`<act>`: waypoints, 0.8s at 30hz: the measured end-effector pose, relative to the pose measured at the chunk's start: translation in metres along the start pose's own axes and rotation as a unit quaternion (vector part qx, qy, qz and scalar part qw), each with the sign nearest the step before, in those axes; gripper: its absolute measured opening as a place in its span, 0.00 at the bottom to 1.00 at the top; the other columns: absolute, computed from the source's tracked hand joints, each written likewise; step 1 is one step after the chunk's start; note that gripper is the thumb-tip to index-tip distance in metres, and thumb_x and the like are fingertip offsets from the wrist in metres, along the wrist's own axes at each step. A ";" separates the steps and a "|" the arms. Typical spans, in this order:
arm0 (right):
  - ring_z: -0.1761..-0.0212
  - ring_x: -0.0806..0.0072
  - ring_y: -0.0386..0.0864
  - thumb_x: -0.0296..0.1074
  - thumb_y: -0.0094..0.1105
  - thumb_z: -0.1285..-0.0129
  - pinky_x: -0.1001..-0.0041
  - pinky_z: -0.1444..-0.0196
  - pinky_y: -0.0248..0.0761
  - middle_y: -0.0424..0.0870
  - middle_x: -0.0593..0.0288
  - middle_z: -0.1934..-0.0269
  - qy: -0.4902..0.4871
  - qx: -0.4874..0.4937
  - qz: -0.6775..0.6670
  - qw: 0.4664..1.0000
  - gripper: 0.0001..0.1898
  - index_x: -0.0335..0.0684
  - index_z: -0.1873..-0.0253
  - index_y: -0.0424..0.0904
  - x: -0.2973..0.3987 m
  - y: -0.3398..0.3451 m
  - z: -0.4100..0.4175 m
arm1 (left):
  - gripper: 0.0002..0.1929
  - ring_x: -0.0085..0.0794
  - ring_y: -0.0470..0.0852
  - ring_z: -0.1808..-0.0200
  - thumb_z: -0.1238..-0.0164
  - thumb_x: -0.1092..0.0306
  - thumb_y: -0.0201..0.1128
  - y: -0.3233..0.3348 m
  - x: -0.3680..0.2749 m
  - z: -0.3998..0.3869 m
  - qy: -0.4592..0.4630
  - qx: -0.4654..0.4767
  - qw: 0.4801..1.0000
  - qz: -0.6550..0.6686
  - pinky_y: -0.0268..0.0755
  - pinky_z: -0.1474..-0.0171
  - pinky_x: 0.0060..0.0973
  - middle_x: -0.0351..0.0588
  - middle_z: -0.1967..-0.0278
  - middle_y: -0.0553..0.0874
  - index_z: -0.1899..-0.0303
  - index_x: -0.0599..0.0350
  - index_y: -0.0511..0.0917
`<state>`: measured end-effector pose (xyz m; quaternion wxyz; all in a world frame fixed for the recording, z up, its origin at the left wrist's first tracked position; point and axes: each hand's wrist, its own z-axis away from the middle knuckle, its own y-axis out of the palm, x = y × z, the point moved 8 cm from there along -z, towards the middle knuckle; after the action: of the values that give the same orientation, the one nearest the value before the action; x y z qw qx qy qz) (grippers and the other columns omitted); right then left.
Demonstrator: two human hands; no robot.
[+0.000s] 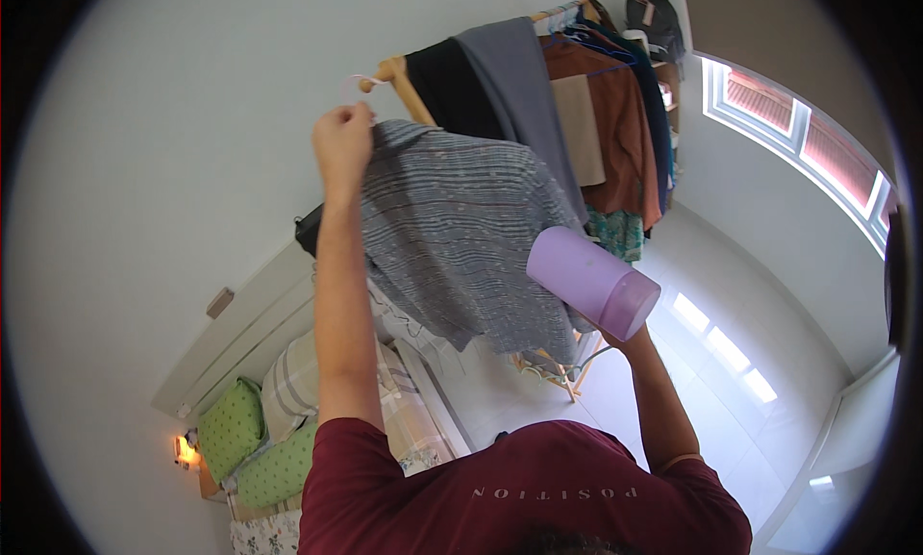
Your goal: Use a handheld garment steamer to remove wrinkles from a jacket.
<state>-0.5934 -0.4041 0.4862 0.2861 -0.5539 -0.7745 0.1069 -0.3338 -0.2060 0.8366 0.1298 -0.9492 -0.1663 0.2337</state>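
Observation:
My left hand (345, 140), raised at the upper middle, grips a pale pink clothes hanger (355, 82) near its neck. From that hanger a grey striped, textured garment (461, 223) with a collar hangs down at a slant. My right hand (626, 344), lower on the right, holds a lilac handheld garment steamer (577, 266) with a translucent end section. The steamer's body overlaps the garment's right side in view; whether it touches the cloth I cannot tell. Most of my right fingers are hidden behind the steamer.
Behind the garment stands a wooden clothes rack (407, 93) with trousers and shirts. A bed with green pillows (232, 419) lies at lower left, a small lit lamp (186, 450) beside it. Windows (800, 122) are at right. A cable (597, 353) hangs near my right hand.

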 end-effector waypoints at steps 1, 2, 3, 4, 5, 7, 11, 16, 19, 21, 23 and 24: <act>0.43 0.56 0.76 0.30 0.63 0.43 0.60 0.40 0.66 0.79 0.53 0.47 0.015 -0.009 -0.017 1.000 0.22 0.37 0.42 0.75 -0.002 -0.014 0.006 | 0.17 0.29 0.80 0.77 0.39 0.59 0.58 -0.008 -0.003 0.000 -0.004 -0.007 1.000 0.008 0.71 0.69 0.29 0.52 0.80 0.83 0.70 0.68 0.84; 0.44 0.56 0.76 0.29 0.64 0.43 0.60 0.40 0.66 0.79 0.52 0.47 0.032 -0.021 -0.033 0.999 0.22 0.36 0.42 0.75 -0.004 -0.025 0.013 | 0.17 0.27 0.78 0.78 0.38 0.60 0.58 -0.018 -0.008 0.001 -0.013 -0.019 1.000 0.009 0.69 0.71 0.28 0.48 0.81 0.82 0.70 0.68 0.84; 0.44 0.56 0.76 0.29 0.64 0.43 0.60 0.40 0.66 0.79 0.52 0.47 0.040 -0.023 -0.024 0.999 0.22 0.36 0.42 0.75 -0.015 -0.029 0.026 | 0.17 0.25 0.77 0.78 0.36 0.60 0.58 -0.029 -0.010 0.001 -0.023 -0.031 0.999 0.009 0.68 0.72 0.27 0.45 0.81 0.81 0.69 0.68 0.84; 0.54 0.65 0.78 0.29 0.61 0.38 0.67 0.52 0.70 0.81 0.56 0.55 0.085 -0.010 -0.064 0.994 0.15 0.36 0.47 0.78 -0.035 -0.026 0.047 | 0.17 0.23 0.74 0.79 0.35 0.60 0.58 -0.041 -0.006 -0.003 -0.017 -0.044 0.999 0.026 0.66 0.74 0.25 0.43 0.82 0.79 0.69 0.68 0.85; 0.65 0.74 0.79 0.29 0.59 0.34 0.73 0.63 0.74 0.83 0.60 0.63 0.131 0.002 -0.103 0.986 0.08 0.37 0.52 0.81 -0.049 -0.024 0.061 | 0.17 0.21 0.72 0.80 0.34 0.60 0.58 -0.051 0.003 -0.009 -0.013 -0.056 0.997 0.043 0.63 0.75 0.23 0.40 0.83 0.78 0.69 0.67 0.85; 0.58 0.68 0.79 0.27 0.60 0.36 0.70 0.56 0.73 0.82 0.56 0.58 0.216 0.003 -0.157 0.964 0.12 0.36 0.49 0.79 -0.048 -0.039 0.065 | 0.15 0.18 0.70 0.81 0.31 0.61 0.57 -0.062 0.020 -0.020 -0.066 -0.015 0.993 0.099 0.61 0.77 0.21 0.39 0.83 0.76 0.67 0.64 0.85; 0.63 0.72 0.79 0.28 0.61 0.37 0.74 0.62 0.73 0.82 0.58 0.62 0.250 -0.055 -0.188 0.948 0.09 0.35 0.52 0.80 -0.053 -0.061 0.079 | 0.13 0.23 0.82 0.73 0.30 0.63 0.61 -0.091 0.040 -0.020 -0.155 0.055 0.943 0.290 0.67 0.72 0.15 0.47 0.68 0.87 0.55 0.64 0.81; 0.75 0.82 0.78 0.35 0.69 0.39 0.78 0.74 0.73 0.81 0.66 0.72 0.389 -0.030 -0.185 0.902 0.10 0.36 0.58 0.81 -0.053 -0.077 0.084 | 0.16 0.42 0.85 0.49 0.27 0.62 0.57 -0.100 0.056 0.040 -0.240 0.101 0.866 0.426 0.81 0.51 0.26 0.57 0.50 0.84 0.49 0.66 0.76; 0.76 0.82 0.77 0.36 0.70 0.40 0.79 0.75 0.72 0.79 0.66 0.74 0.475 -0.067 -0.226 0.848 0.10 0.37 0.60 0.79 -0.061 -0.080 0.103 | 0.14 0.45 0.84 0.48 0.27 0.64 0.56 -0.084 0.064 0.075 -0.273 0.106 0.861 0.417 0.82 0.50 0.29 0.61 0.49 0.83 0.50 0.66 0.76; 0.77 0.81 0.77 0.35 0.70 0.40 0.78 0.75 0.72 0.79 0.66 0.75 0.506 -0.074 -0.253 0.821 0.10 0.37 0.60 0.79 -0.059 -0.080 0.105 | 0.13 0.45 0.84 0.48 0.28 0.67 0.55 -0.074 0.078 0.098 -0.287 0.160 0.856 0.398 0.82 0.49 0.32 0.63 0.50 0.83 0.51 0.67 0.77; 0.77 0.80 0.76 0.34 0.70 0.41 0.77 0.76 0.71 0.78 0.66 0.75 0.538 -0.106 -0.270 0.792 0.10 0.38 0.61 0.78 -0.060 -0.082 0.106 | 0.12 0.45 0.85 0.49 0.29 0.68 0.54 -0.070 0.084 0.114 -0.296 0.173 0.863 0.371 0.82 0.49 0.32 0.63 0.52 0.84 0.52 0.68 0.77; 0.77 0.80 0.76 0.34 0.70 0.41 0.77 0.76 0.71 0.78 0.66 0.75 0.540 -0.101 -0.273 0.790 0.10 0.38 0.61 0.78 -0.061 -0.079 0.108 | 0.11 0.44 0.86 0.50 0.30 0.70 0.54 -0.067 0.085 0.122 -0.302 0.190 0.867 0.347 0.82 0.50 0.33 0.63 0.53 0.84 0.53 0.68 0.77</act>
<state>-0.7030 -0.4731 0.4168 0.6170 -0.3133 -0.6194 -0.3708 -0.3391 -0.0926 0.7193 0.1613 -0.7860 0.1904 0.5656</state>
